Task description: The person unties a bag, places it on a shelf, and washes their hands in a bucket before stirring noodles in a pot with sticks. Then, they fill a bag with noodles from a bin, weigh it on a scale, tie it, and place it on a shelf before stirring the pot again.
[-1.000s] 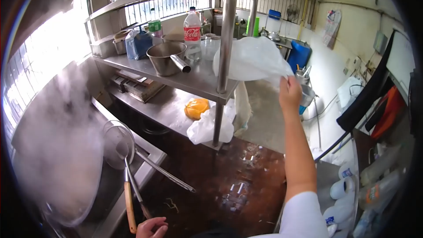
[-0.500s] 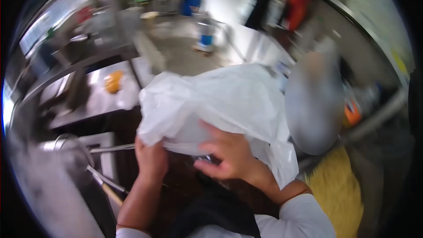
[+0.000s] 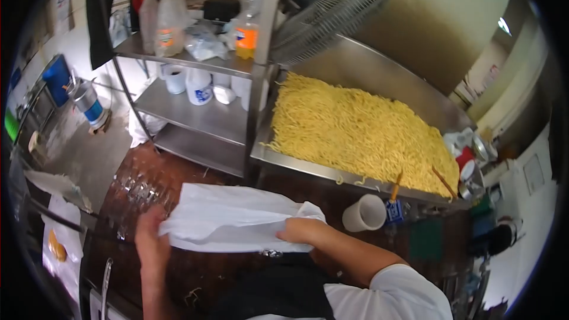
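A white plastic bag (image 3: pixel 228 213) stretches sideways in front of my body, its mouth edge sagging a little. My right hand (image 3: pixel 299 231) is closed on the bag's near right part. At the bag's left end is my left hand (image 3: pixel 153 234), somewhat blurred, with its fingers wrapped at the bag's edge. Beyond the bag, a heap of yellow, noodle-like strands (image 3: pixel 355 130) fills a steel tray (image 3: pixel 308 165).
A steel shelf unit (image 3: pixel 195 121) with bottles and jugs stands ahead. A fan (image 3: pixel 332 15) leans over the tray. Near the tray's front edge is a white bucket (image 3: pixel 364 213). Wet patches and scraps lie on the brown floor (image 3: pixel 154 172). An orange-yellow item (image 3: pixel 57 246) lies at left.
My view has swung right, bringing the tray of yellow strands into full sight. The bag is lower and flatter, and my right hand has gone from spread fingers to gripping it.
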Demonstrator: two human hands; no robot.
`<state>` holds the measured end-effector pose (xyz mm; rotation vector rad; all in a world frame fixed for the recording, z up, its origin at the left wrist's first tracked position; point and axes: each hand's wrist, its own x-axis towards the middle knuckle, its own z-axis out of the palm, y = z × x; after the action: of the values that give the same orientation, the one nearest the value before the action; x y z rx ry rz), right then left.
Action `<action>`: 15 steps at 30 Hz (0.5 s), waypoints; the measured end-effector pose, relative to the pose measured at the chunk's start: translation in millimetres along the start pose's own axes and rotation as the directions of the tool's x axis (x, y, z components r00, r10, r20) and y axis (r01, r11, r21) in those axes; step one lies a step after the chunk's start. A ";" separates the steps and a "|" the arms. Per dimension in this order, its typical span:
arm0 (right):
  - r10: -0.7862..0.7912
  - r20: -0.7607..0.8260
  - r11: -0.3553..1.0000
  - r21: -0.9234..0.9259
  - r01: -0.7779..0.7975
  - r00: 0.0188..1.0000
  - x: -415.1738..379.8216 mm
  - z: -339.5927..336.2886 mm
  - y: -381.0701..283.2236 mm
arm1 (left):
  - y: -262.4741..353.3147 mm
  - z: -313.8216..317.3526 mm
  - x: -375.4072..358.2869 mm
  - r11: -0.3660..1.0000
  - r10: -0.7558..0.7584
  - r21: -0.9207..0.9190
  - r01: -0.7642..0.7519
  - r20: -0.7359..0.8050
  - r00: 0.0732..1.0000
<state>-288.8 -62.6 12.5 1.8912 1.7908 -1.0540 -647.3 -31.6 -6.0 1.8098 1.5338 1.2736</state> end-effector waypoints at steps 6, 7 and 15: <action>-0.053 -0.100 0.959 0.274 0.078 0.994 -44.8 28.4 123.5 | 56.7 112.1 -3.2 0.426 -0.149 -0.351 0.834 0.882 0.448; -0.036 -0.093 0.975 0.214 0.055 0.995 -46.8 37.7 153.1 | 76.6 126.3 0.4 0.117 -0.041 -0.452 0.884 0.888 0.459; -0.158 -0.009 0.859 0.491 0.141 0.987 -138.9 15.0 296.3 | 202.3 231.4 -27.7 0.990 0.123 -0.066 -0.126 0.842 0.526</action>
<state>-0.7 -217.8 26.7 2.0064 1.7946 -1.7251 -343.4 -63.9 36.7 2.0835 0.8292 0.2549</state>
